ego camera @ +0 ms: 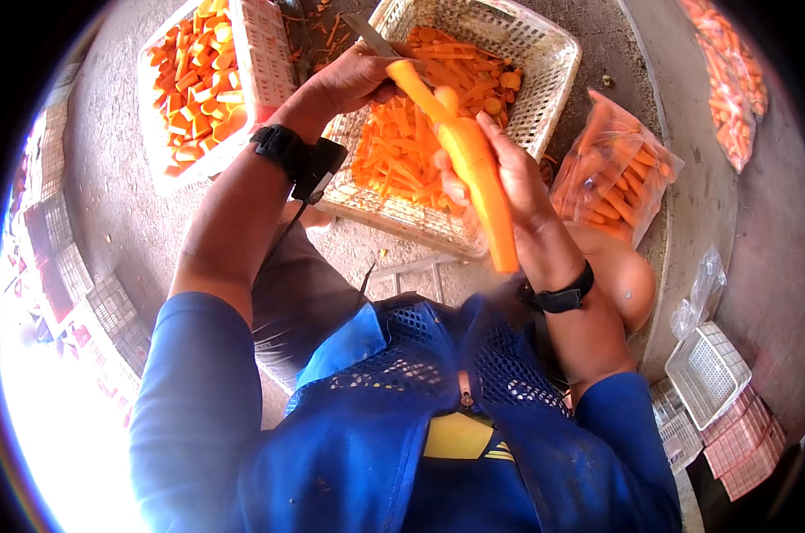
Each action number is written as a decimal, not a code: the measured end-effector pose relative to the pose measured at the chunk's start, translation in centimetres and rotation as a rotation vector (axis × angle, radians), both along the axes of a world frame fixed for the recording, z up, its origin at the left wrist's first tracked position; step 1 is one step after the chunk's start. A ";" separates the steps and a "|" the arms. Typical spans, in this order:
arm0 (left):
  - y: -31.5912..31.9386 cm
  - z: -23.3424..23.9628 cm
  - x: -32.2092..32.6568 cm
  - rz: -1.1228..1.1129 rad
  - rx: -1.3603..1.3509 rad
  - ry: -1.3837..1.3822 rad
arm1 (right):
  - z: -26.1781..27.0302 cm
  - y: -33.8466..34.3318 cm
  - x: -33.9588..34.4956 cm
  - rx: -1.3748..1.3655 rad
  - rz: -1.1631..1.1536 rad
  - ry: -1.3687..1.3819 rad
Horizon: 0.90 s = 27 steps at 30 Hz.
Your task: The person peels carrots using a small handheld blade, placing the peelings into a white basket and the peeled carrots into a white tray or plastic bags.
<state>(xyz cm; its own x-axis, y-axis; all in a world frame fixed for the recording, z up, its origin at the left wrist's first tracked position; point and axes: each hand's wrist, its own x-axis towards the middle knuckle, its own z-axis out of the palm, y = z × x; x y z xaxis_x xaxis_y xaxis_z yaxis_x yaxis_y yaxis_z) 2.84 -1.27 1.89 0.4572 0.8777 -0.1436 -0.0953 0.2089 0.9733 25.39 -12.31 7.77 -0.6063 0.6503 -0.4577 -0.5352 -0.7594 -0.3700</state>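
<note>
My left hand [356,76] is closed around a flat metal tool [370,34], seemingly a knife, whose blade-like end sticks out up and to the left; the fingers hide much of it. My right hand [509,173] grips a long, forked peeled carrot [476,166], its narrow end pointing up-left beside my left hand. Both hands are above a pale perforated plastic crate [549,73] that holds long carrot strips and some round slices [402,146].
At upper left stands a white crate [248,73] full of cut carrot chunks [199,86]. Right of the middle crate lies a clear plastic bag of carrots [616,176]; more bagged carrots [732,100] lie at far right. Empty baskets [709,376] are at lower right, others [112,313] at left.
</note>
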 end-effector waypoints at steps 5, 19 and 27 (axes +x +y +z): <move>0.0 2.4 0.1 0.007 0.106 0.365 | 0.0 0.6 0.4 -0.069 -0.084 -0.005; -9.7 10.2 6.1 -0.407 0.084 -0.026 | -0.2 1.9 -1.4 -0.146 -0.181 -0.131; -2.1 7.7 0.2 -0.075 0.008 0.191 | -1.0 -0.2 -1.4 -0.077 0.001 0.063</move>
<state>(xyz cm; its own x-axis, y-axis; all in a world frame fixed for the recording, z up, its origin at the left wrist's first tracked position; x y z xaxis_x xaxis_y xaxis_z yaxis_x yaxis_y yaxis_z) 3.05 -3.33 9.56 0.4861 0.8438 -0.2273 0.1067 0.2009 0.9738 24.04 -12.47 6.77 -0.6364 0.6138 -0.4671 -0.5545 -0.7850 -0.2762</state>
